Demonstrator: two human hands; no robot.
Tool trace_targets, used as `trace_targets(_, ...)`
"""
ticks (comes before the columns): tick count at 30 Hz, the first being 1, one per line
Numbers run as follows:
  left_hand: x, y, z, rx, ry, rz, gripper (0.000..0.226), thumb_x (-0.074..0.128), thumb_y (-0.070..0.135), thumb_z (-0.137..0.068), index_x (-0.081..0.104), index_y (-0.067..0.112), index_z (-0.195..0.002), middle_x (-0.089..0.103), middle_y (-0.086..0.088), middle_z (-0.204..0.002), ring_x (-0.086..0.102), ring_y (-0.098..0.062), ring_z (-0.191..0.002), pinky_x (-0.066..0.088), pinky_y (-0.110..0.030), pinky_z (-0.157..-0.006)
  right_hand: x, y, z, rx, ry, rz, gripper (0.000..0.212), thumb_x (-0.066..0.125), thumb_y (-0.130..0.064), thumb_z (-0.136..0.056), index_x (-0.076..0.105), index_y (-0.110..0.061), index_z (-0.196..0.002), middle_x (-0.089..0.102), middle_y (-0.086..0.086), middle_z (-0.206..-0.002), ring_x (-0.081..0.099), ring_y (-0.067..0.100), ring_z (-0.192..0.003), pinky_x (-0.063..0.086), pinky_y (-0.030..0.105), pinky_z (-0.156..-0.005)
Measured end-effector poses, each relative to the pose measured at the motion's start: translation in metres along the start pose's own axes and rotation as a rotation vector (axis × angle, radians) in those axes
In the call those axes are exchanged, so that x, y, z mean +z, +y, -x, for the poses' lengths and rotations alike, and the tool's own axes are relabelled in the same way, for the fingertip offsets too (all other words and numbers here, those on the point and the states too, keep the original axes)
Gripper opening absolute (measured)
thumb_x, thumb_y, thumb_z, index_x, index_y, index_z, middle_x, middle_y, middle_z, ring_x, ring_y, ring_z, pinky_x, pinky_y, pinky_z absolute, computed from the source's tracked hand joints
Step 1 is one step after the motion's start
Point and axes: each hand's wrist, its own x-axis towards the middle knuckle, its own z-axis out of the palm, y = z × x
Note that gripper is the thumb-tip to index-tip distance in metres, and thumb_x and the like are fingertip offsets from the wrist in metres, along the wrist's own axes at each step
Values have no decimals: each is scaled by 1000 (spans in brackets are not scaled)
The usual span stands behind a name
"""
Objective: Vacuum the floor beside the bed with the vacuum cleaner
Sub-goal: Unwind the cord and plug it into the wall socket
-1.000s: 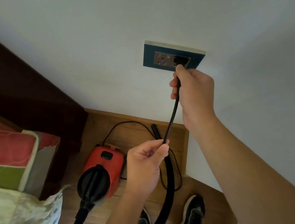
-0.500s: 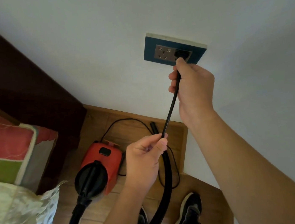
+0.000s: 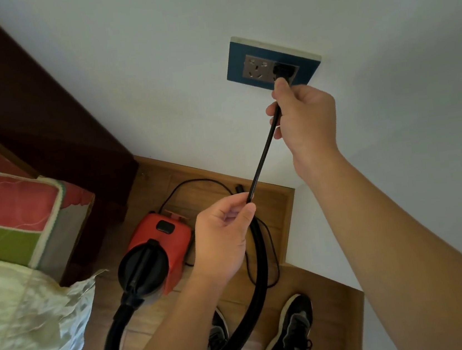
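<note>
The red plastic vacuum cleaner (image 3: pixel 156 236) seemed powered: black plug (image 3: pixel 284 70) seated in the blue wall socket (image 3: pixel 235 63), right hand (image 3: pixel 307 119) eased back, pinching the black cord (image 3: pixel 262 159) like the left hand (image 3: pixel 220 240).

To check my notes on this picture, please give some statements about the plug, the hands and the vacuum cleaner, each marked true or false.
1. The plug sits in the wall socket. True.
2. The right hand grips the cord just below the plug. True.
3. The vacuum cleaner is blue. False: it is red and black.
4. The vacuum cleaner lies on a table. False: it stands on the wooden floor beside the bed.
</note>
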Motion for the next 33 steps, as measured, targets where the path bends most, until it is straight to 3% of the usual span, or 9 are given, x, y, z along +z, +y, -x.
trace_targets(4,-4,-3,1,28,-34,-164,28,67,6,-95,70,27,-113,76,6,-108,69,-7,-106,54,-24,-95,-1,0,-1,-12,-7,9,27,57,-32,-103,66,-25,-78,69,-4,-72,64,8,-67,55,20,-58)
trace_targets(8,-11,-5,3,142,-116,-524,37,60,19,-100,60,36,-134,63,29,-124,54,15,-116,42,-8,-101,-3,-1,0,-19,-13,1,24,58,-30,-102,65,-27,-80,70,-4,-74,65,8,-67,51,14,-55)
trace_targets(11,-17,-5,0,189,-154,-744,46,55,29,-103,47,29,-148,52,22,-141,43,29,-110,31,4,-95,-3,0,1,-31,-20,0,23,57,-30,-103,65,-28,-81,70,-4,-75,66,9,-70,52,14,-55)
trace_targets(14,-20,-4,-3,240,-152,-893,49,50,35,-104,41,27,-152,46,14,-152,37,12,-132,32,-16,-111,-3,3,1,-48,-21,19,21,57,-30,-103,68,-22,-88,69,-4,-76,67,10,-71,54,15,-56)
trace_targets(16,-22,-2,-7,263,-136,-988,51,47,37,-105,39,24,-153,43,8,-156,33,-2,-143,25,-23,-115,-4,5,0,-62,-35,33,21,56,-30,-103,71,-17,-95,70,-4,-77,67,10,-72,55,15,-56)
trace_targets(21,-24,1,-12,244,-139,-1352,54,31,42,-107,36,18,-155,35,-5,-162,26,-20,-151,21,-41,-124,-8,5,-3,-71,-65,59,19,56,-30,-103,70,-22,-93,69,-7,-76,67,7,-69,55,14,-55)
trace_targets(26,-27,6,-9,243,-82,-1543,56,24,44,-106,32,21,-156,29,-4,-165,18,-23,-154,10,-44,-124,-7,6,-2,-83,-68,72,22,57,-31,-103,65,-30,-83,69,-9,-75,68,8,-72,62,25,-66)
trace_targets(29,-31,12,-8,235,-66,-1593,56,24,43,-105,31,21,-156,27,-4,-165,16,-23,-154,7,-44,-124,-5,6,0,-87,-42,59,20,56,-31,-103,68,-25,-87,70,-6,-78,69,10,-77,63,38,-80)
trace_targets(33,-42,23,-6,232,-48,-1610,56,26,41,-104,32,19,-155,29,-5,-164,19,-23,-153,9,-43,-124,-1,7,7,-72,-15,56,21,55,-33,-104,68,-20,-93,72,0,-84,70,14,-82,61,44,-84)
